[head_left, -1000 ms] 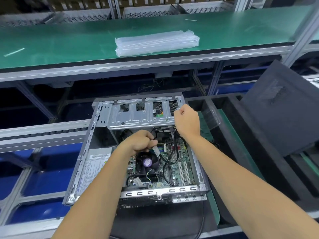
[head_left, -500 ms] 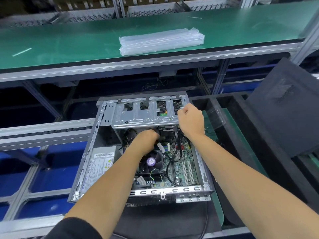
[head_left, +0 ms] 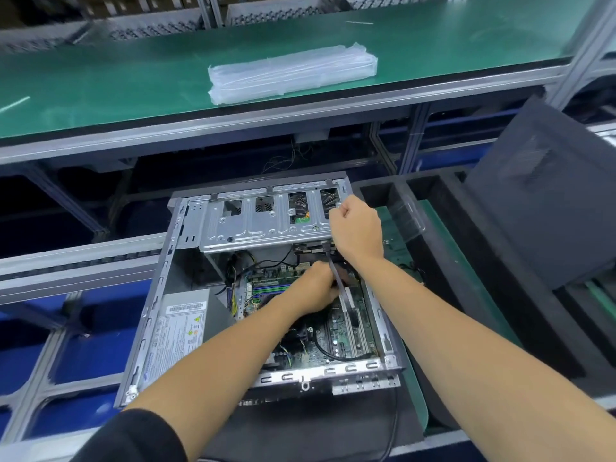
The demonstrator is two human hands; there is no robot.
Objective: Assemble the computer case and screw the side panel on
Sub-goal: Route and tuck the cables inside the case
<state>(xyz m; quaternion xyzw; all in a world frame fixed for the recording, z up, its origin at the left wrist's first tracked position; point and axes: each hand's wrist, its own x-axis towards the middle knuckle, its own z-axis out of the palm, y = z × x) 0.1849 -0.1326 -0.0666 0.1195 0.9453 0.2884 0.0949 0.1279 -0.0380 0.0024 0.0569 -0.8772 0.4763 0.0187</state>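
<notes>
The open computer case [head_left: 156, 311] lies on its side in front of me, with the motherboard [head_left: 343, 335] and power supply [head_left: 180, 325] exposed. A silver drive cage [head_left: 260, 225] spans its far end. My right hand [head_left: 356, 225] grips the cage's right end with curled fingers. My left hand [head_left: 316, 288] reaches down inside the case below the cage, fingers curled around a flat cable [head_left: 348, 300]; its fingertips are hidden. The dark grey side panel [head_left: 546, 195] leans upright to the right, apart from the case.
A green-topped shelf [head_left: 133, 81] runs across above the case, carrying a stack of clear plastic bags [head_left: 293, 73]. Black foam trays [head_left: 450, 261] sit right of the case. Aluminium rails and blue bins lie to the left.
My left hand has moved away from the fan, further in and to the right under the drive cage, taking the cable along. My right hand stays on the cage's right end.
</notes>
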